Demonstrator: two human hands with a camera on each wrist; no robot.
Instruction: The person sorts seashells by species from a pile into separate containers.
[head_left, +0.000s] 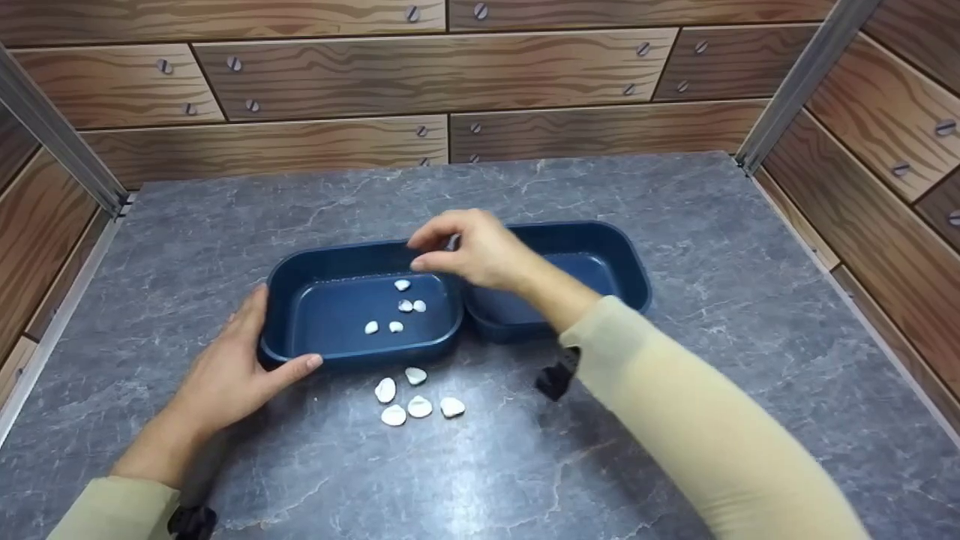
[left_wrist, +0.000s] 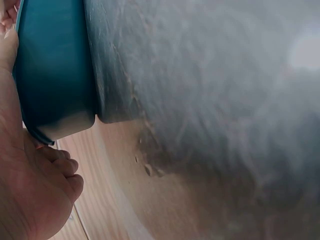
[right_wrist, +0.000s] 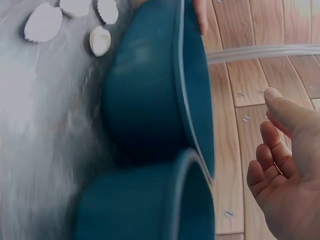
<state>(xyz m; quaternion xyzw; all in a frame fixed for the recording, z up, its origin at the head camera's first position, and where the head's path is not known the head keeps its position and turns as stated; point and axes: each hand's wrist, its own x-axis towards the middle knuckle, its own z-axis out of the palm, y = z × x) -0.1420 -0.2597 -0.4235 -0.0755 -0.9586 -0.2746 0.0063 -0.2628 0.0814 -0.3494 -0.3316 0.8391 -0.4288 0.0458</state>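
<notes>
Two dark blue containers stand side by side, nearly touching. Small white seashells [head_left: 396, 327] lie in the left container [head_left: 360, 352]. My left hand [head_left: 232, 364] holds that container at its left end, thumb on the front rim and fingers along the outer end wall. Above its right rear rim hovers my right hand [head_left: 480, 251], fingers bent loosely and thumb apart, with nothing visible between them. The right wrist view also shows the right hand [right_wrist: 285, 155] beyond the rims. Larger white seashells [head_left: 419, 406] lie on the table in front of the left container.
The right container [head_left: 641, 289] stands beneath my right forearm, its visible floor bare. Grey marbled tabletop [head_left: 712, 247] surrounds both containers. Wood-patterned panels [head_left: 435, 75] wall the back and sides, with metal posts [head_left: 802, 82] at the rear corners.
</notes>
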